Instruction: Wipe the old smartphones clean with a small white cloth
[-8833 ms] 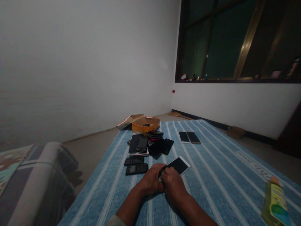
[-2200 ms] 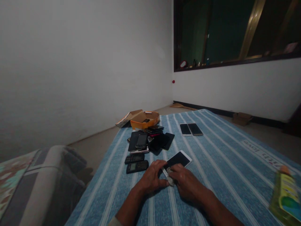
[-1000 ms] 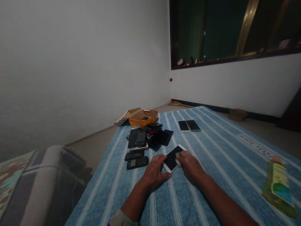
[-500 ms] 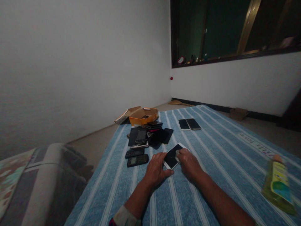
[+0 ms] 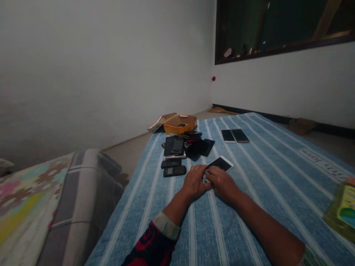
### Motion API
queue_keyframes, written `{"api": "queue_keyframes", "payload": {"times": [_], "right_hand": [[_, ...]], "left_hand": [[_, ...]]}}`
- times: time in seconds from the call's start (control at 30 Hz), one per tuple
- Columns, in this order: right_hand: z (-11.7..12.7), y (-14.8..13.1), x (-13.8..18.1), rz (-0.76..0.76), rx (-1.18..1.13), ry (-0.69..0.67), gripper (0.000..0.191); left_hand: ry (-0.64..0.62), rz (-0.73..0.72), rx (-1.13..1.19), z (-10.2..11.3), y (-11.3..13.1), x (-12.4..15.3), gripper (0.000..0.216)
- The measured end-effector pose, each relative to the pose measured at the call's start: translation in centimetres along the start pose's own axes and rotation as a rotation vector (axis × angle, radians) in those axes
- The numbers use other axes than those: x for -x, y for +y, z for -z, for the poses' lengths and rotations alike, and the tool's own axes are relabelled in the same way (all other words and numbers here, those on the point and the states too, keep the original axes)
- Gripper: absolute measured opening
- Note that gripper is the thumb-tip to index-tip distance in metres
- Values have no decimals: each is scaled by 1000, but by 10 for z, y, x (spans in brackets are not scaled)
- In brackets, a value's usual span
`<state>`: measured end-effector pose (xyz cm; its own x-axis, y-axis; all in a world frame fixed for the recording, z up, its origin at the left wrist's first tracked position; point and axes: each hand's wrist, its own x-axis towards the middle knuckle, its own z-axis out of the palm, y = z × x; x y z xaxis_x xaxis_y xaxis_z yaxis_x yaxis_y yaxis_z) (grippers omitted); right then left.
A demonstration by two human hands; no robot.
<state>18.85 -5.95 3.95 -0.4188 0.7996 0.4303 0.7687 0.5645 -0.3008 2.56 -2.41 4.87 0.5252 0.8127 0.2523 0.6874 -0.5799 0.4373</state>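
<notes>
A white-framed smartphone (image 5: 221, 163) lies screen up on the blue striped cloth (image 5: 266, 173). My left hand (image 5: 195, 181) rests at the phone's near corner, its fingers curled against it. Beside it my right hand (image 5: 222, 183) is closed on a small pale wad of cloth (image 5: 205, 178) pressed at the phone's near end. The two hands touch each other. How far the fingers grip the phone is hidden.
A pile of dark phones (image 5: 188, 146) and two keypad phones (image 5: 174, 167) lie beyond my hands. Two smartphones (image 5: 235, 135) lie side by side farther right. An orange box (image 5: 179, 125) sits at the far edge. A green bottle (image 5: 342, 211) lies at right, a rolled mat (image 5: 77, 199) at left.
My right hand has drawn back from the middle of the screen to the phone's near end and met the left hand. The view has shifted, so everything sits farther right.
</notes>
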Motion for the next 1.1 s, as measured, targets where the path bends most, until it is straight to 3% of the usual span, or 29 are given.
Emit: {"api": "queue_keyframes", "payload": {"times": [0.2,0.27,0.4,0.53,0.67,0.83,0.93,1.03,1.1], "right_hand": [[18,36,3,-321,239,-46,28],[21,43,7,-359,270,-36,28],[14,29,9,-211,183,-14,25],[4,6,-2,-37,106,-77,17],[13,16,-13,-169,204,-141,17],[29,43,-13,-403,312,-97,23],[23,35,-13,-354,295,-97,24],[11,16,-18,-130,204,-144,22],[8,11,-22,-122,185,-152,22]], "left_hand": [[-49,7,-26,0,3,-1,75],[-45,8,-29,1,5,-1,74],[-43,-37,-12,1,6,-2,71],[-7,-49,-22,-2,2,-3,66],[3,-41,-16,-3,-1,-3,66],[-8,-21,0,1,0,-2,69],[1,-24,9,0,-1,-3,69],[22,-45,15,-1,-3,-3,68],[27,-50,15,-2,-4,-2,70]]}}
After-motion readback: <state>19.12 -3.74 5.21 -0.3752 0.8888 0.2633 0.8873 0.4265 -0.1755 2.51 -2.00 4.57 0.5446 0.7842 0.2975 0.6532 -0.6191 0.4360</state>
